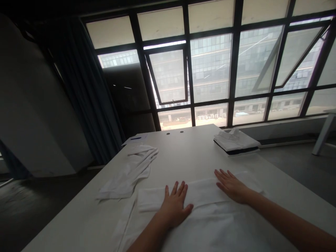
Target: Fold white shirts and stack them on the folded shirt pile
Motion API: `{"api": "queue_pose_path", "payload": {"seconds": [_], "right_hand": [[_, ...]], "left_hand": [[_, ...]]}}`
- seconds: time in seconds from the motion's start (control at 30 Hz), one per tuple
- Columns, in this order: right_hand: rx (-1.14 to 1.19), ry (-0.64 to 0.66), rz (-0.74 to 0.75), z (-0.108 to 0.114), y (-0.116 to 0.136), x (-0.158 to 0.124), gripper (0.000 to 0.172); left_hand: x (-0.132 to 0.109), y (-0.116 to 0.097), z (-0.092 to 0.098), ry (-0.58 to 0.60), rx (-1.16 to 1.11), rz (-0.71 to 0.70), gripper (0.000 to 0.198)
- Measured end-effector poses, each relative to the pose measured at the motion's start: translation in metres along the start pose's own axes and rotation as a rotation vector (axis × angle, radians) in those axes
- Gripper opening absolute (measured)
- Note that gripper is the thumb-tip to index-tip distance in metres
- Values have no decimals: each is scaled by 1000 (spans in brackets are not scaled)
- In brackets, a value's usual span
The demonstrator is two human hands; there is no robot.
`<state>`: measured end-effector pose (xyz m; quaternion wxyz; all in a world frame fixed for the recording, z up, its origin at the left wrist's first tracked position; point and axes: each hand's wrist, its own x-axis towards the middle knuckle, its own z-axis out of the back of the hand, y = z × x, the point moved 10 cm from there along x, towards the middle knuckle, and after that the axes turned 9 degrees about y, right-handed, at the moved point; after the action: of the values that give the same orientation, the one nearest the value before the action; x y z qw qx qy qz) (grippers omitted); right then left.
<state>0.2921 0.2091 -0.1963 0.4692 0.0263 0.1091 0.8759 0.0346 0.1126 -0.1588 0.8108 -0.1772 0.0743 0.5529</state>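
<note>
White cloth [204, 192], with a folded band along its far side, lies spread on the white table in front of me. My left hand [174, 206] rests flat on the left part of that band, fingers spread. Farther right, my right hand [231, 185] lies palm down on the same cloth, its fingers stretched out and pointing left. Neither hand grips anything. The near part of the cloth runs out of view under my forearms. Whether it is a garment I cannot tell.
A crumpled white garment [131, 171] lies at the table's left side. A folded stack of white and dark clothes [236, 141] sits at the back right. Paper with a blue pen [135, 138] is at the far left corner. Beyond the white table [181, 154] are windows and a blue curtain [84, 94].
</note>
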Motion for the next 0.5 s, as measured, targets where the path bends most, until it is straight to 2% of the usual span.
{"api": "queue_pose_path", "payload": {"seconds": [0.13,0.27,0.4,0.5], "right_hand": [[-53,-13,-130,3,-64,-10,68],[-115,-21,-284,0,-116,-19,66],[-155,-102,-476,0,-158,-33,67],[-182,-162,-556,0,-175,-42,67]], "left_hand": [[-1,1,0,3,-19,14,83],[-3,6,-1,10,-25,32,85],[-9,15,0,39,-32,91,88],[-14,30,-1,108,-54,191,93]]}}
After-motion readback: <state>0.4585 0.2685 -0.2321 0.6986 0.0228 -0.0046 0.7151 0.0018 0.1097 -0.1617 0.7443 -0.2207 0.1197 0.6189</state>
